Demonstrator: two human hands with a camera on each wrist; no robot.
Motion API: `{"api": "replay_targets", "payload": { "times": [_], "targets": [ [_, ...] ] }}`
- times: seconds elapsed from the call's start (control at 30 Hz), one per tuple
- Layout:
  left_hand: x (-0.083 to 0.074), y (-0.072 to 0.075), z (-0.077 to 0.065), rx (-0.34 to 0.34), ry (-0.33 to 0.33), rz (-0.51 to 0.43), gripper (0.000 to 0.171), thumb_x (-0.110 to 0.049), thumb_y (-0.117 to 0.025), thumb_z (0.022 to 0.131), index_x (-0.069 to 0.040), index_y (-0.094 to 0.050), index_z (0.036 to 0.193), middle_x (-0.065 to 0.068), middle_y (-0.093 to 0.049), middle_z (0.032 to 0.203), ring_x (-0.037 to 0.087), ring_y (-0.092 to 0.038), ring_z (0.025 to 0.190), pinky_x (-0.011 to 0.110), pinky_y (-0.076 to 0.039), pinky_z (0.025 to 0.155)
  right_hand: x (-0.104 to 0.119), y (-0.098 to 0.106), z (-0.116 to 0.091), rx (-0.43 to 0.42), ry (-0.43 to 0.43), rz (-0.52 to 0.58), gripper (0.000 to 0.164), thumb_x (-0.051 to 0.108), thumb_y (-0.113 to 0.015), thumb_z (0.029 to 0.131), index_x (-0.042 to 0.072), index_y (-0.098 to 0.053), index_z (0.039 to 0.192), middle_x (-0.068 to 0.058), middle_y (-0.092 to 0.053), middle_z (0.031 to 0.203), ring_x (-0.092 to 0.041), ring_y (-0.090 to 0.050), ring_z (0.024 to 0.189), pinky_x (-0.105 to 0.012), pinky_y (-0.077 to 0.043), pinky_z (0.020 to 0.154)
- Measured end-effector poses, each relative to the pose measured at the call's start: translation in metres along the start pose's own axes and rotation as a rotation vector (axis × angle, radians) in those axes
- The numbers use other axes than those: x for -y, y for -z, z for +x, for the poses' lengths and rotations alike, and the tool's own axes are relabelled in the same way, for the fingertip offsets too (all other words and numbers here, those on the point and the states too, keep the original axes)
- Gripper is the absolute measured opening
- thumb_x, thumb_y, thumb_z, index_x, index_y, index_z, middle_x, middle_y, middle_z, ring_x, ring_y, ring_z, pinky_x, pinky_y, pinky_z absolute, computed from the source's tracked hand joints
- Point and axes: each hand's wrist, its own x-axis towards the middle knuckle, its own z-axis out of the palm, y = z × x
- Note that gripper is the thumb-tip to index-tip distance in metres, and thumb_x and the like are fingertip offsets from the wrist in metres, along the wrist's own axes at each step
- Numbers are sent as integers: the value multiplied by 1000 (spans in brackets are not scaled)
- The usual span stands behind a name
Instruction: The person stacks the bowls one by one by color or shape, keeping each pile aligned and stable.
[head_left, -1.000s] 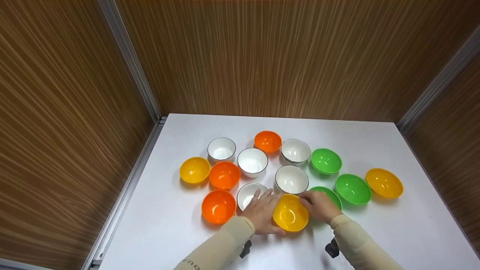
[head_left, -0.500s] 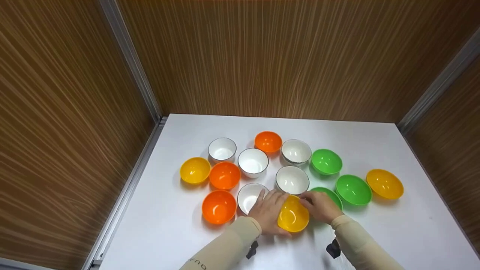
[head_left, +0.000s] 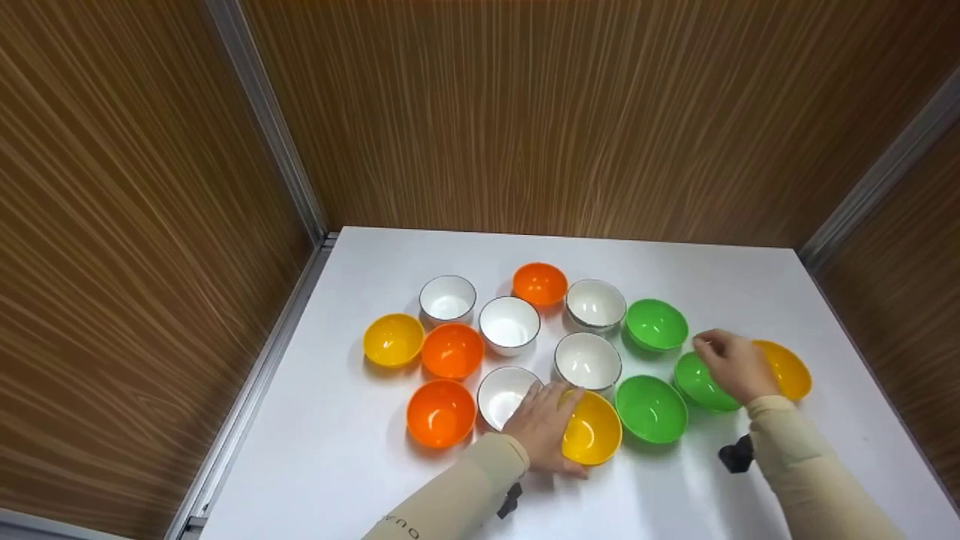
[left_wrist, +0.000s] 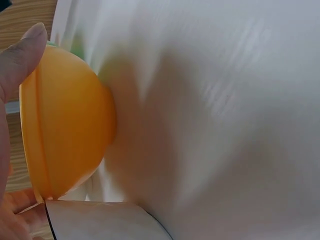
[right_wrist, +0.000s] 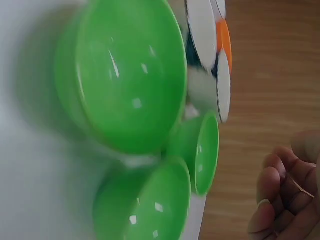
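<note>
Beside the near yellow bowl [head_left: 596, 429], my left hand [head_left: 544, 431] holds its left side, thumb at the near rim and fingers at the far rim. In the left wrist view the thumb [left_wrist: 31, 50] presses the yellow bowl's rim, and fingertips touch its other side next to a white bowl [left_wrist: 100, 220]. My right hand [head_left: 739, 367] hovers over the right green bowl [head_left: 701, 386] and partly hides the right yellow bowl [head_left: 787, 371]. Its fingers [right_wrist: 270, 182] are loosely curled with nothing in them. Another green bowl [head_left: 651, 409] stands right of the held one.
Several white bowls, including one in the middle [head_left: 588, 360], stand behind. Orange bowls [head_left: 441, 412] and a yellow bowl [head_left: 394, 340] are on the left; another orange bowl [head_left: 540, 283] is at the back. A wood-grain wall [head_left: 525, 120] rises behind the white table [head_left: 322, 465].
My right hand has left the near yellow bowl and moved right and away, uncovering the green bowl there. My left hand has shifted slightly right and stays at the yellow bowl.
</note>
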Motion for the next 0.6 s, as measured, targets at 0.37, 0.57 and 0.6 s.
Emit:
{"api": "replay_targets", "payload": {
  "times": [0.37,0.57,0.6],
  "targets": [
    [-2,-1,1,-22,-39,-12,114,-75,-64,57,-16,-20,144,7,-30,141,19,-32,127,32,-20,108,-57,63,5,-74,-267,-56,73,51,-44,90,-1,-30,138,-31,-41,122,-45,-41,103,-59,-41,86],
    [-3,-2,1,-6,-37,-27,114,-75,-64,56,-16,-20,144,8,-29,141,20,-32,127,34,-20,108,-75,68,4,-15,-388,-129,96,61,-49,83,-4,-10,142,-41,-16,131,-55,-25,110,-66,-33,87],
    [-4,-3,1,-5,-36,-27,114,-75,-64,56,-17,-20,144,7,-29,141,20,-32,127,33,-20,108,-76,67,3,3,-418,-135,100,64,-49,81,-4,-9,142,-42,-14,130,-55,-24,109,-66,-33,86]
  ]
}}
